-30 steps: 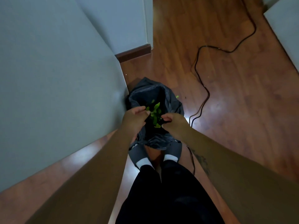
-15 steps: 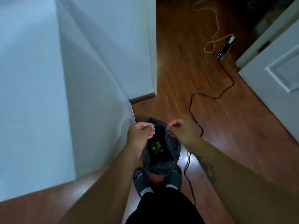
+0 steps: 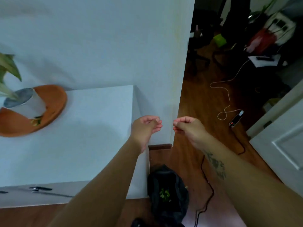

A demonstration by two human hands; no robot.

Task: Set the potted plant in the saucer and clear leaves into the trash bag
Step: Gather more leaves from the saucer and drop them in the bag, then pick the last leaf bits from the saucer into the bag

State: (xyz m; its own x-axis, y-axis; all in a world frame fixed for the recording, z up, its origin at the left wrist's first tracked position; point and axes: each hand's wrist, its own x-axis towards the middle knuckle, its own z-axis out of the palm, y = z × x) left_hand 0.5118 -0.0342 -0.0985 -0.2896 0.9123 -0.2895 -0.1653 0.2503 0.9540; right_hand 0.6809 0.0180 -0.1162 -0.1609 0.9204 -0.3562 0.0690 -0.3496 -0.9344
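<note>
A white potted plant (image 3: 31, 104) stands in the orange saucer (image 3: 54, 102) at the left end of the white cabinet top (image 3: 91, 122). A few leaf bits (image 3: 35, 121) lie in the saucer at the pot's base. The black trash bag (image 3: 168, 192) sits on the floor beside the cabinet, with green leaves (image 3: 164, 194) inside it. My left hand (image 3: 146, 128) and my right hand (image 3: 188, 128) are raised above the bag at cabinet height, fingers curled in loosely, nothing in either.
A black cable (image 3: 207, 185) runs along the wooden floor right of the bag. A white cord leads to a small device (image 3: 236, 120) further off. A white door (image 3: 287, 145) stands at the right. Clutter fills the dark room beyond the wall corner (image 3: 182, 79).
The leaves dropped from my hands into the bag. Both hands rose away from it, and my view lifted from the floor to the cabinet top with the plant.
</note>
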